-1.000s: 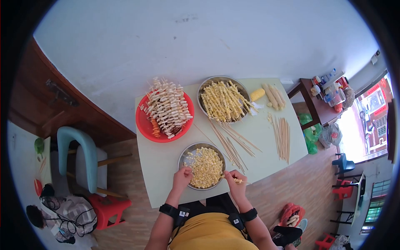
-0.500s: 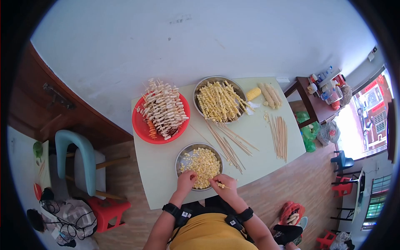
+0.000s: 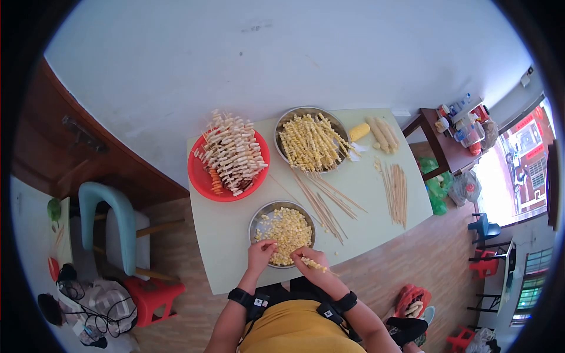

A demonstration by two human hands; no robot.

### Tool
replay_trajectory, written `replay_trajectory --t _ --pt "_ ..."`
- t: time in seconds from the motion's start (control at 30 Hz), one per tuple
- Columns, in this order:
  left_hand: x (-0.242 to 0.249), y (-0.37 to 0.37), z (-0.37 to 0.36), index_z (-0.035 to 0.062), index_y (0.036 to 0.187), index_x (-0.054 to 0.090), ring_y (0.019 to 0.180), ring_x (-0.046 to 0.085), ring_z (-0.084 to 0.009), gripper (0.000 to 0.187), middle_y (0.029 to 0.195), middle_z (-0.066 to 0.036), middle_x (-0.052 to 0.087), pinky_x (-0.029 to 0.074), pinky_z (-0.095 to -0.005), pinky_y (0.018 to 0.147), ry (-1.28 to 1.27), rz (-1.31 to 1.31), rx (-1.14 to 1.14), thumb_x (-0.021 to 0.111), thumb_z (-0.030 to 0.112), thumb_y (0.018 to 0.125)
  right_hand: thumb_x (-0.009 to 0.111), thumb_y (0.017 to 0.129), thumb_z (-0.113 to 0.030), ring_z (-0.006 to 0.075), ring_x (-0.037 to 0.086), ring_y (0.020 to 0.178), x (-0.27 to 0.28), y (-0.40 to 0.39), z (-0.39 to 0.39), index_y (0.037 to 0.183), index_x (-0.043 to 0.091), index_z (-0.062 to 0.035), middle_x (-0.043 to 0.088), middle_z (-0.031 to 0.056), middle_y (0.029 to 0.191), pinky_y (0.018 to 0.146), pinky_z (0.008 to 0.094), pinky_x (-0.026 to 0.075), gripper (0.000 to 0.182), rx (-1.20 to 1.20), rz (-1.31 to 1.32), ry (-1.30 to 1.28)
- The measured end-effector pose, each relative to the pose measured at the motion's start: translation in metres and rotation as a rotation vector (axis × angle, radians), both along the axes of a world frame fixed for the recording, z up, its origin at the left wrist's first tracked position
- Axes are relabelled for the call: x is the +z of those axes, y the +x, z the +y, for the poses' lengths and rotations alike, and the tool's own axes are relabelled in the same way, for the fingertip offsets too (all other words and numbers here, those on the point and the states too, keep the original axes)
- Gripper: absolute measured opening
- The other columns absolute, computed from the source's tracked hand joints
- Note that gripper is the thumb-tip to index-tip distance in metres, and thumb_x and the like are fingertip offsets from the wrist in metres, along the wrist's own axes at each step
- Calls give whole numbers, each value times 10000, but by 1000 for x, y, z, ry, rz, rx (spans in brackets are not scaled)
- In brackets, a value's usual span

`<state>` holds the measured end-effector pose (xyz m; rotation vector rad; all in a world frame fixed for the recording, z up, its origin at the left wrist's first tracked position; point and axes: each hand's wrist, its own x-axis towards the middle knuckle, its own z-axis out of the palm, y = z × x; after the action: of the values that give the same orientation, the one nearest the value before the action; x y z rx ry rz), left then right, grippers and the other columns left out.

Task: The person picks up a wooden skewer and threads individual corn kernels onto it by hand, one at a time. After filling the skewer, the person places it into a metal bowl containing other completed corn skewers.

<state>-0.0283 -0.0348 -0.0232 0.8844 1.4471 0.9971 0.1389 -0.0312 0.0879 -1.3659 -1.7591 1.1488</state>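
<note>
Both hands point(image 3: 261, 254) point(image 3: 308, 259) drew together over the corn bowl point(image 3: 259, 215), fingers pinched.

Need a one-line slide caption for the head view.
Right hand holds a corn skewer; left hand reaches into the kernel bowl.

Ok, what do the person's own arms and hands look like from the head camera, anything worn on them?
Both hands are bare, no gloves: left hand, right hand. The forearms are uncovered, with no sleeves showing. Each wrist carries a black strap with a small boxy black unit bearing a pale label: the left wristband and the right wristband. No cables are visible on them. The label markings are too small to read.
</note>
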Motion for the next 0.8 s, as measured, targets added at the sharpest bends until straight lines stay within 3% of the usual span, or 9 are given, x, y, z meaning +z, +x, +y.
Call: replay_trajectory --t 0.4,0.5,0.8 --pt "-1 -3 -2 -29 867 593 648 598 -113 132 724 -77 617 470 -204 571 4 -38 22 548 33 759 558 711 -53 284 556 629 -10 -7 2 763 527 -29 552 118 676 555 317 441 66 68 1 35" --pt "4 -1 -2 -31 874 592 623 582 -103 136 705 -74 610 460 -196 563 4 26 19 539 20 760 570 739 -73 250 559 601 -12 -8 4 743 540 -14 556 108 658 541 291 436 67 93 -58 88" --pt "0 2 -4 -35 842 599 629 598 -113 128 691 -82 615 470 -204 563 63 132 38 566 24 734 549 705 -69 301 545 614 -18 -9 4 754 499 -57 549 117 681 540 360 440 71 147 -105 183"
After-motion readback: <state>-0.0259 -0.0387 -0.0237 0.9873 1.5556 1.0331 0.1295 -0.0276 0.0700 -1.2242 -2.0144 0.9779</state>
